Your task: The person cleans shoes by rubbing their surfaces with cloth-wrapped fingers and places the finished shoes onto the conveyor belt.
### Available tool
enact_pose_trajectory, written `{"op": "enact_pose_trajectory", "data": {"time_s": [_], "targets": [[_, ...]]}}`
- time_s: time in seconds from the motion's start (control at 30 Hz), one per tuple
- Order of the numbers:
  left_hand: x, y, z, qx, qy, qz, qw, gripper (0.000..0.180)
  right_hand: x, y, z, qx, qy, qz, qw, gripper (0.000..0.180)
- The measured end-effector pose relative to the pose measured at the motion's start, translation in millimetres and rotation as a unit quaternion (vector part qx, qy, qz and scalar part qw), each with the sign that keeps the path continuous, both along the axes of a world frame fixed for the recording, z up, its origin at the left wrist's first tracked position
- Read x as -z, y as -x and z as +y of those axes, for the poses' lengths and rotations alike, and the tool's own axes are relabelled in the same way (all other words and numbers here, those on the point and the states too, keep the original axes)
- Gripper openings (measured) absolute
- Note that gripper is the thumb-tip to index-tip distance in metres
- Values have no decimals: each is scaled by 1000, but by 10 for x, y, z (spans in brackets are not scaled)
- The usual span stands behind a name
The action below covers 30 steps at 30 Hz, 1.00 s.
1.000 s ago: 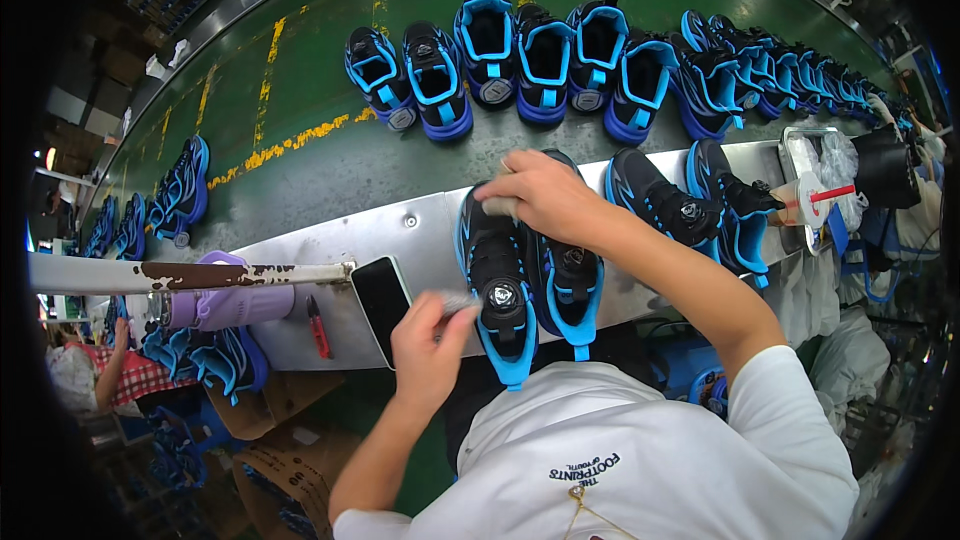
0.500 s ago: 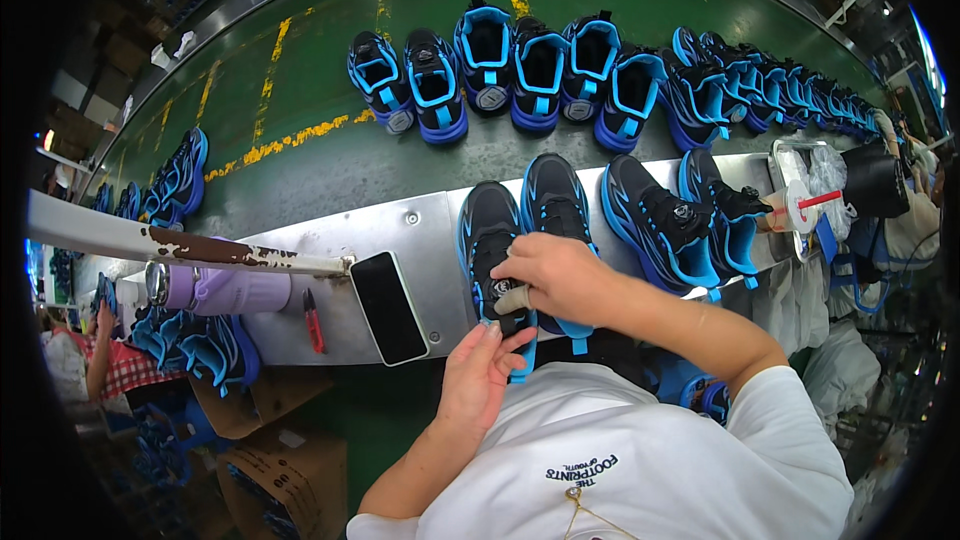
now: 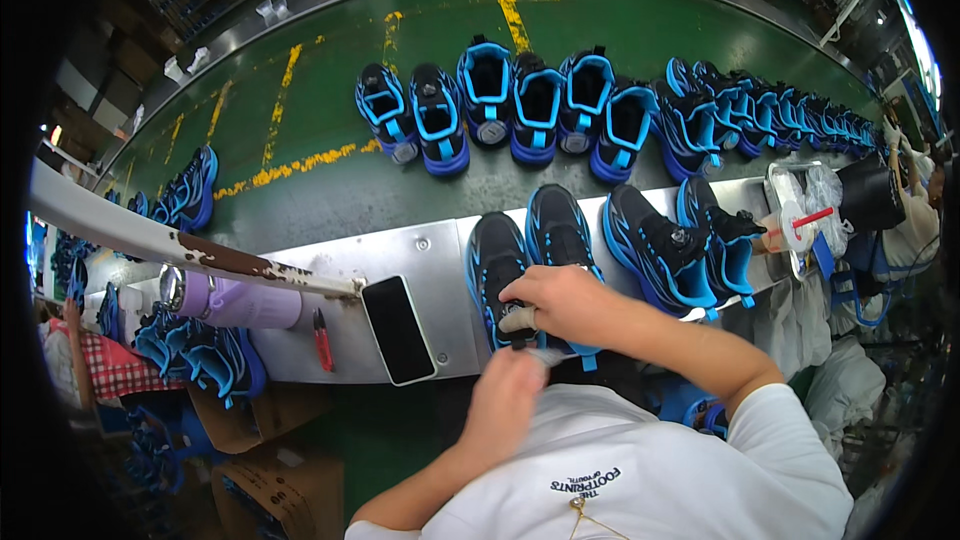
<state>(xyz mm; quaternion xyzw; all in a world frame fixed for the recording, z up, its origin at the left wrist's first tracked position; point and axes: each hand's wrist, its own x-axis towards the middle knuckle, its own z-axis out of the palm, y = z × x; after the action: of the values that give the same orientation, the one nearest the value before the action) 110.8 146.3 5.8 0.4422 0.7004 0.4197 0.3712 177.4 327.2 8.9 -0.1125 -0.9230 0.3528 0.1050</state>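
A black sneaker with blue trim [image 3: 496, 252] lies toe away from me on the metal bench. My right hand [image 3: 568, 308] bends over its tongue and collar, fingers closed on it; one finger wears a beige wrap. At the heel end, my left hand [image 3: 503, 402] is smeared by motion, and its fingers cannot be made out. Close on the right is the matching sneaker [image 3: 558, 225], partly covered by my right hand. Further right on the bench sit two more sneakers of this kind, one [image 3: 640, 235] with a round dial on its tongue.
A phone [image 3: 398, 330], a red marker-like tool [image 3: 322, 342] and a lilac tumbler [image 3: 255, 302] lie left on the bench [image 3: 445, 285], under a rusty white bar [image 3: 215, 252]. Beyond runs a green surface [image 3: 330, 90] with a long sneaker row. A lidded cup [image 3: 792, 225] stands right.
My left hand has swung to the right across the sneaker's heel, its spread fingers now blurred. My right hand stays on the sneaker. The whole view has shifted slightly.
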Motion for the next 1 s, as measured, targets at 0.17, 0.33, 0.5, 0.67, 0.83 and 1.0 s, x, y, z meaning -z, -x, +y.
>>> {"op": "enact_pose_trajectory", "data": {"time_s": [0.17,0.33,0.5,0.67,0.83,1.0], "targets": [[-47,-137,437,173,107,264,943,43,-424,627,641,26,-77,17,997,44],[-98,157,593,169,36,207,963,47,-492,1693,920,73,-166,-92,979,65],[-394,618,426,163,52,164,971,56,411,2599,955,162,-215,-182,946,73],[-227,781,357,98,-13,180,979,37,257,2068,1147,42,-177,136,974,32],[-205,901,497,131,-30,164,977,37,-336,1275,1675,182,-155,-160,958,60],[-183,758,588,149,-27,155,976,40,557,1816,1878,230,-141,-97,958,46]]}}
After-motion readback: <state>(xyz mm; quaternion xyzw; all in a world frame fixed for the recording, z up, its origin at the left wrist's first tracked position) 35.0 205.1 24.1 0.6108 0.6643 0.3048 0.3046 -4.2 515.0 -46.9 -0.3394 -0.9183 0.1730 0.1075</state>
